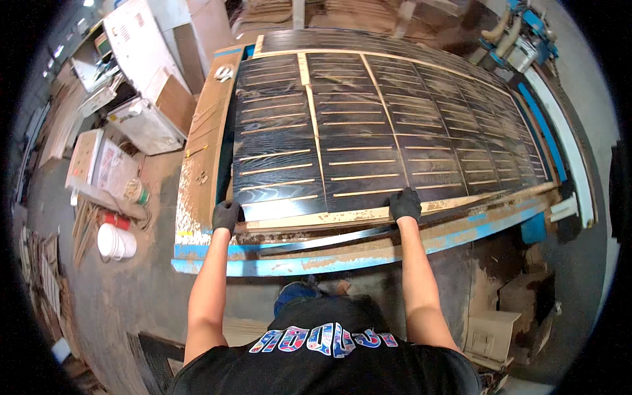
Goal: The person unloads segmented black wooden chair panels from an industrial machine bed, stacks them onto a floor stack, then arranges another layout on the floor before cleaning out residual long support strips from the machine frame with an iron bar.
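A large dark wood-grain panel point(368, 125), cut into many rectangular pieces with pale slots between them, lies on a long machine bed with a blue front edge point(316, 263). My left hand point(226, 215), in a black glove, grips the panel's near left corner. My right hand point(405, 204), also in a black glove, is closed on the panel's near edge further right. Both forearms reach up from the lower edge. A pale spoil board point(309, 218) shows under the panel's near edge.
A brown board strip point(207, 131) runs along the bed's left side. On the floor at left stand a white bucket point(115, 242), white cabinets point(141, 125) and stacked boards. Cardboard boxes point(490, 332) sit at lower right. Machine parts and a blue rail point(540, 125) line the right side.
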Motion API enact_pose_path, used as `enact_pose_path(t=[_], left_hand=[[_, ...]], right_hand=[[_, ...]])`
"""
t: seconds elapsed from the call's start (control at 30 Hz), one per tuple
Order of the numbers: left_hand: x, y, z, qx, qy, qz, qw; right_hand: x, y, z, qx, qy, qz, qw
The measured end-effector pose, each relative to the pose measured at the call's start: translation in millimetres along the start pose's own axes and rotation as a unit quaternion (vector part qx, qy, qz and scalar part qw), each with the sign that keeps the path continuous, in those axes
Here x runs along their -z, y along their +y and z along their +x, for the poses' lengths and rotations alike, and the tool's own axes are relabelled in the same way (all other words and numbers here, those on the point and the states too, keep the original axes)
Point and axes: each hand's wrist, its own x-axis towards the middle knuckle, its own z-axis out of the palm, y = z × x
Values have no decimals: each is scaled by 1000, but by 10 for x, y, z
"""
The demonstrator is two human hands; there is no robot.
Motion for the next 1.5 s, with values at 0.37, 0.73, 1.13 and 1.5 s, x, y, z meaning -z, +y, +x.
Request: enact_pose_path(t=[0.37,0.73,1.13,1.5], left_hand=[[226,195,-85,37,115,-41,992],[395,1789,-574,-110,75,116,984],[803,1802,-950,-173,208,80,959],[1258,885,-936,-90,174,-296,935]], right_hand=[[-466,802,505,-54,-38,262,963],[-443,551,858,103,-57,399,909],[247,716,1069,182,-59,375,907],[412,711,661,16,-22,354,935]])
